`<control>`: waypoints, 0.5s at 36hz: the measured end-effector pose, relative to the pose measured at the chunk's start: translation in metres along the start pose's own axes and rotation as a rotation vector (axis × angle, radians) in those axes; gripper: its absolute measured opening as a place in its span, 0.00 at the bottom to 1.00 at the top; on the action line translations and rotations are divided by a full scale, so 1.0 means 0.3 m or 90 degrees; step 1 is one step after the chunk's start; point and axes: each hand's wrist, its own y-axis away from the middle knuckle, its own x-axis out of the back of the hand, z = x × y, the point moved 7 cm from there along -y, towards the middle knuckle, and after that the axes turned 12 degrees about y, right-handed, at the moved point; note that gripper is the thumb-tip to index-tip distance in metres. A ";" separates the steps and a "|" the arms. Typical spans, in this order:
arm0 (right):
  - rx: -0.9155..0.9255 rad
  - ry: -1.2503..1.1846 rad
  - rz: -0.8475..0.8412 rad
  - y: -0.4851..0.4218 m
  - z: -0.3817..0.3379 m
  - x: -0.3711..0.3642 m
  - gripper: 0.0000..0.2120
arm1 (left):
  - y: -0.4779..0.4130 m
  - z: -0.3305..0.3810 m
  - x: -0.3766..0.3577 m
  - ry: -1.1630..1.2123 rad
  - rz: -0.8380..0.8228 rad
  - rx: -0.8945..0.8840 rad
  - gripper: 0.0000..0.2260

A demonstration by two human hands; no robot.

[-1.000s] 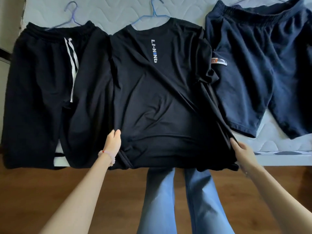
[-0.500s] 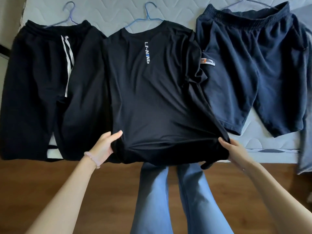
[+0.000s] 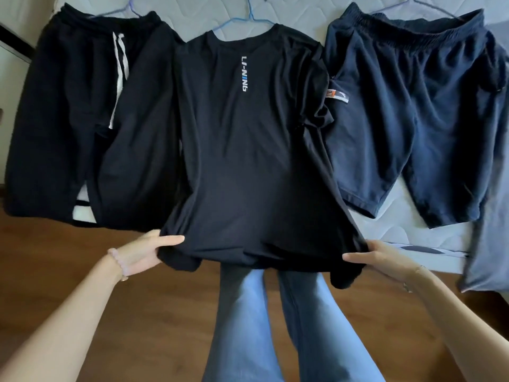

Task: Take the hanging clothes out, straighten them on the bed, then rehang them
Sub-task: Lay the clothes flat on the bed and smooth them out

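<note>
A black T-shirt (image 3: 248, 150) with white lettering lies in the middle of the bed on a blue hanger (image 3: 249, 17). Its hem is pulled off the bed edge toward me. My left hand (image 3: 143, 250) grips the hem's left corner and my right hand (image 3: 382, 257) grips its right corner. Black shorts (image 3: 82, 119) with a white drawstring lie to the left on a hanger (image 3: 132, 8). Navy shorts (image 3: 418, 111) lie to the right, also on a hanger (image 3: 413, 4).
The light quilted mattress (image 3: 399, 232) ends just past my hands, with wooden floor (image 3: 137, 321) below. My legs in blue jeans (image 3: 275, 326) stand at the bed edge. A grey-blue cloth (image 3: 484, 244) hangs off the bed at the right.
Both hands have pulled the T-shirt's hem toward me and off the bed edge, stretching the shirt flatter. The view has shifted slightly.
</note>
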 end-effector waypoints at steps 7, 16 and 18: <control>0.026 -0.160 -0.008 0.055 0.063 -0.060 0.31 | 0.128 -0.049 0.124 0.149 0.148 -0.183 0.16; -0.126 0.095 0.124 -0.102 0.258 -0.114 0.05 | 0.050 -0.112 0.288 -0.296 0.497 -0.110 0.12; -0.181 0.194 0.109 -0.145 0.287 -0.134 0.04 | -0.008 -0.129 0.321 -0.396 0.512 -0.031 0.10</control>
